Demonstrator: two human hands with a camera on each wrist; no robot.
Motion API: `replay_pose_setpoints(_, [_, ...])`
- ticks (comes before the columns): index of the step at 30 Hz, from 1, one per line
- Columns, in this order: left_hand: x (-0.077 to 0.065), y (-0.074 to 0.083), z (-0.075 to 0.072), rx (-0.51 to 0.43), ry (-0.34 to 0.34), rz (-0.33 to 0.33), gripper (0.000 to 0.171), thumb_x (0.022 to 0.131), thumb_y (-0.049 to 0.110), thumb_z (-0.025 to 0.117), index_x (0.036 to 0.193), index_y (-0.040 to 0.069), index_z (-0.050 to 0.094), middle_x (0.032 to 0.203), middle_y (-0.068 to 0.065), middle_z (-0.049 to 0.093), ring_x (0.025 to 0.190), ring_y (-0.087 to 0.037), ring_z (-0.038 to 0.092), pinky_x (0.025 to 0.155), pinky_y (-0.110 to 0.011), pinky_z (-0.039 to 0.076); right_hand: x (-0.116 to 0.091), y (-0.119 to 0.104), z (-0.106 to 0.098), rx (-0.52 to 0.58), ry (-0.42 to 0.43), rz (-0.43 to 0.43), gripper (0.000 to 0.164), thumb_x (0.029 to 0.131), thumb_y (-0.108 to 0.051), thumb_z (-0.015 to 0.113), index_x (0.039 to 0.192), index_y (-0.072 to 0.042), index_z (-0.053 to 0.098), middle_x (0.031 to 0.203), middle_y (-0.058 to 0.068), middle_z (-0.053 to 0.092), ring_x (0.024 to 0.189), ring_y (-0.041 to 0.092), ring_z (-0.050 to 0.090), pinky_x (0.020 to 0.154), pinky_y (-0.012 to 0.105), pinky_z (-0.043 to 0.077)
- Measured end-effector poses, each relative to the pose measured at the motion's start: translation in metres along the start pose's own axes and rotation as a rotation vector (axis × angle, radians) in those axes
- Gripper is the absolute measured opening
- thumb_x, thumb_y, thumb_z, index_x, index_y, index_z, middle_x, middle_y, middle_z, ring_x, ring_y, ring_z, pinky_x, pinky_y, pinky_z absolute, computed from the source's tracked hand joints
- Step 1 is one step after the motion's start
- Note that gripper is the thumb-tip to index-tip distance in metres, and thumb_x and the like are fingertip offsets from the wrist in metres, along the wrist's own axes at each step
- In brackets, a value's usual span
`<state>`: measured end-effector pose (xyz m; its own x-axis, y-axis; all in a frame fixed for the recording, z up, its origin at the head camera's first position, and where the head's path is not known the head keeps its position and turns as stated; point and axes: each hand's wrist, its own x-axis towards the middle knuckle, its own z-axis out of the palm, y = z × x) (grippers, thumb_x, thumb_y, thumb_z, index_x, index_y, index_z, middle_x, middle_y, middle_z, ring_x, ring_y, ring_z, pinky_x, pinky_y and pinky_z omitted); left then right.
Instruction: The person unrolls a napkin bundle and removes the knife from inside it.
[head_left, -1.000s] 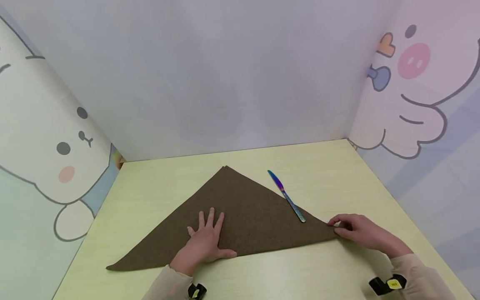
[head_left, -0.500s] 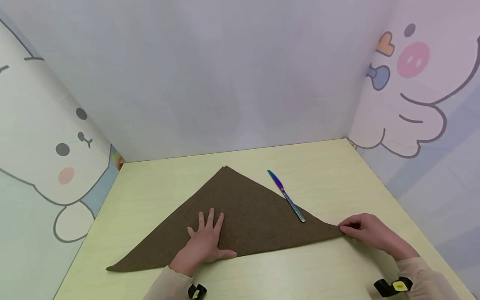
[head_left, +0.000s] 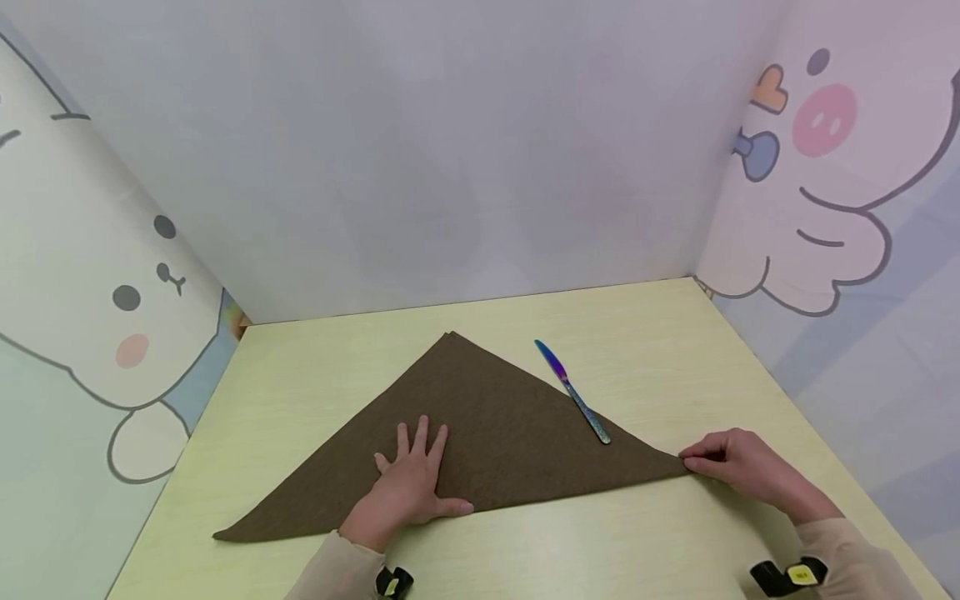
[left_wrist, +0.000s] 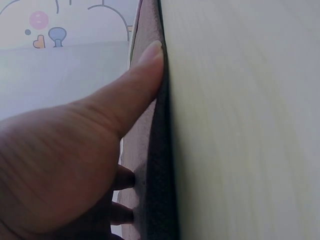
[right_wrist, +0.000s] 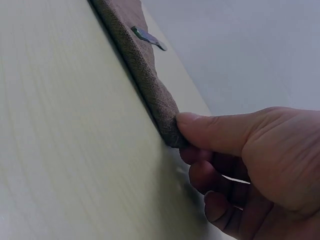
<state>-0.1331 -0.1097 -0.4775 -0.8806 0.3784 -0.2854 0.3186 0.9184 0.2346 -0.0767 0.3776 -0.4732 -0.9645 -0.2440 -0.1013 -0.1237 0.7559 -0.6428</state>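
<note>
A brown cloth (head_left: 510, 425), folded into a wide triangle, lies on the table with its peak pointing away from me. My left hand (head_left: 408, 483) rests on it with fingers spread, and its thumb lies along the near folded edge. In the left wrist view that thumb (left_wrist: 130, 90) touches the fold. My right hand (head_left: 738, 462) pinches the cloth's right corner between thumb and fingers. In the right wrist view the pinched corner (right_wrist: 167, 125) shows at the thumb tip. A shiny blue-purple table knife (head_left: 573, 392) lies partly across the cloth's right slanting edge, its handle end on the cloth.
The pale wooden table (head_left: 570, 550) reaches back to a plain light curtain (head_left: 480, 167). Side panels with cartoon animals (head_left: 832, 167) stand at left and right. Dark wrist cameras (head_left: 791, 575) are strapped at both sleeves.
My right hand has shifted slightly to the right, from beside the cloth's corner to its very tip, and the corner is drawn straighter. The left hand and knife stay in place.
</note>
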Motion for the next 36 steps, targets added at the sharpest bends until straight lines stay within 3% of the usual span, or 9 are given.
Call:
replay_pose_setpoints(6, [0.001, 0.000, -0.002, 0.001, -0.014, -0.002, 0.120, 0.065, 0.080, 0.064, 0.155, 0.015, 0.019, 0.159, -0.020, 0.004, 0.141, -0.052, 0.002, 0.090, -0.081, 0.019, 0.007, -0.018, 0.000, -0.064, 0.113, 0.037, 0.032, 0.090, -0.032, 0.068, 0.111, -0.008, 0.071, 0.082, -0.011, 0.062, 0.070, 0.001, 0.053, 0.057, 0.023, 0.044])
replay_pose_setpoints(12, [-0.003, -0.002, -0.004, -0.008, 0.011, 0.010, 0.118, 0.067, 0.078, 0.064, 0.155, 0.013, 0.021, 0.159, -0.020, 0.006, 0.141, -0.052, 0.005, 0.089, -0.081, 0.021, 0.029, -0.050, 0.009, -0.069, 0.181, -0.052, 0.027, 0.089, -0.029, 0.070, 0.107, -0.008, 0.071, 0.078, -0.013, 0.061, 0.068, 0.002, 0.054, 0.057, 0.023, 0.045])
replay_pose_setpoints(17, [-0.010, -0.010, -0.004, -0.018, 0.055, 0.026, 0.113, 0.070, 0.076, 0.063, 0.154, 0.012, 0.023, 0.159, -0.020, 0.010, 0.140, -0.050, 0.010, 0.088, -0.080, 0.024, 0.048, -0.065, 0.023, -0.060, 0.184, -0.085, 0.028, 0.088, -0.029, 0.072, 0.107, -0.008, 0.072, 0.076, -0.013, 0.060, 0.069, 0.002, 0.054, 0.060, 0.024, 0.046])
replay_pose_setpoints(22, [-0.021, -0.024, -0.007, -0.011, 0.084, 0.025, 0.108, 0.073, 0.073, 0.064, 0.154, 0.011, 0.025, 0.158, -0.021, 0.014, 0.140, -0.051, 0.014, 0.086, -0.079, 0.028, 0.063, -0.074, 0.035, -0.036, 0.162, -0.037, 0.033, 0.087, -0.031, 0.073, 0.110, -0.008, 0.070, 0.076, -0.011, 0.060, 0.068, 0.006, 0.054, 0.060, 0.024, 0.046])
replay_pose_setpoints(31, [-0.033, -0.056, -0.011, -0.001, 0.047, -0.012, 0.099, 0.078, 0.068, 0.063, 0.152, 0.010, 0.030, 0.156, -0.021, 0.020, 0.140, -0.049, 0.016, 0.090, -0.076, 0.028, 0.087, -0.078, 0.048, -0.043, 0.159, 0.012, 0.036, 0.084, -0.030, 0.076, 0.110, -0.007, 0.070, 0.076, -0.009, 0.062, 0.067, 0.007, 0.056, 0.063, 0.027, 0.047])
replay_pose_setpoints(36, [-0.035, -0.067, -0.008, -0.004, 0.047, -0.032, 0.099, 0.079, 0.069, 0.061, 0.151, 0.009, 0.032, 0.156, -0.021, 0.020, 0.140, -0.049, 0.016, 0.090, -0.075, 0.028, 0.097, -0.079, 0.052, -0.046, 0.145, 0.016, 0.040, 0.082, -0.030, 0.077, 0.111, -0.004, 0.069, 0.084, -0.003, 0.066, 0.074, 0.009, 0.059, 0.069, 0.032, 0.050])
